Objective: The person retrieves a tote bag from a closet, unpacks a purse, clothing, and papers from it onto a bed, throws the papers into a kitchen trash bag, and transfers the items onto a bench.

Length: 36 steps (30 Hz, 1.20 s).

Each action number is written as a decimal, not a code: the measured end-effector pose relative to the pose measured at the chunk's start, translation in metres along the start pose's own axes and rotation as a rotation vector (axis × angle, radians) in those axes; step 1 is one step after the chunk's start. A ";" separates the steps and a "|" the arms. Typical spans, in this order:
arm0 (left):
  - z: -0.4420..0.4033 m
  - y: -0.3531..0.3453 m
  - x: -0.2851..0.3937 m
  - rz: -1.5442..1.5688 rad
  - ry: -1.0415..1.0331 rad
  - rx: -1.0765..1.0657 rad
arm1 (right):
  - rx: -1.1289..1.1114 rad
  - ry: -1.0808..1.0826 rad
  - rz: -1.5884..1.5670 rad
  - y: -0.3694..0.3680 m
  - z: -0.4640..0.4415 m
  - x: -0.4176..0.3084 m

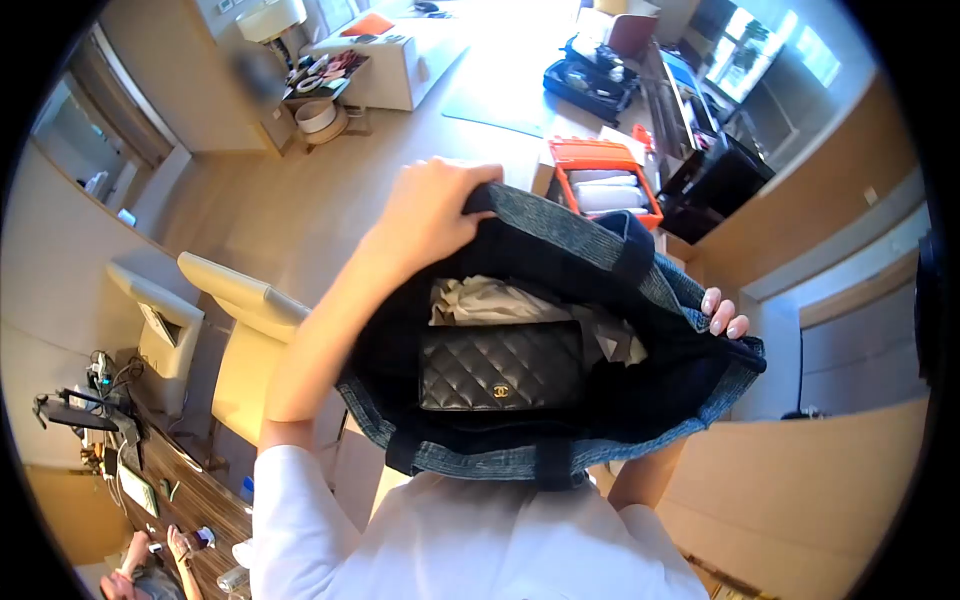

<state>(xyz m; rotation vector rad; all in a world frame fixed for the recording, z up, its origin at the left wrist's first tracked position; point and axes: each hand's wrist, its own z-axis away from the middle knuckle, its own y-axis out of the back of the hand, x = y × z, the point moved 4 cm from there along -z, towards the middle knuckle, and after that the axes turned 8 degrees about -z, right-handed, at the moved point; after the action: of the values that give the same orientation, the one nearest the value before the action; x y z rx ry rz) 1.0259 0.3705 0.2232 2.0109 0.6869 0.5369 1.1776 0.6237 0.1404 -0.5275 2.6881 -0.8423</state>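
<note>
A dark blue denim tote bag (560, 225) hangs wide in front of my chest, its mouth facing up. My left hand (435, 215) grips the far left part of its rim, fingers wrapped over the edge. At the right end, the fingertips of my right hand (724, 313) curl over the rim; the rest of that hand is behind the bag. Inside lies a black quilted wallet (500, 367) with a gold logo. Crumpled beige cloth (490, 300) sits behind it, and a greyish piece (615, 335) lies to the right. Neither hand touches the wallet.
Beyond the bag stands an orange case (600, 152) with white bundles, and farther off an open dark suitcase (590, 80). Cream chairs (245, 290) are at left. Another person's hands (178, 545) are over a wooden desk (215, 490) at lower left, holding small objects.
</note>
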 end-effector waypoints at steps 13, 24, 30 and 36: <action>-0.016 0.045 -0.253 -0.096 0.604 0.161 | -0.526 -0.190 -0.759 0.018 -0.135 0.411; -0.021 0.050 -0.473 -0.236 0.433 0.039 | 0.066 -0.684 -0.779 -0.049 -0.101 0.720; 0.021 0.024 -0.640 0.333 0.889 -0.064 | -0.102 -0.800 -0.896 -0.135 -0.071 0.939; 0.101 0.001 -0.731 0.755 1.337 0.239 | -0.119 -1.093 -1.184 -0.220 0.019 1.131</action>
<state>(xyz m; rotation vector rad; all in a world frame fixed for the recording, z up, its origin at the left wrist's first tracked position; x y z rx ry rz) 0.5402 -0.1712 0.1015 1.8730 0.6928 2.4363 0.2284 -0.0276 0.0868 -1.9559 1.2573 -0.3450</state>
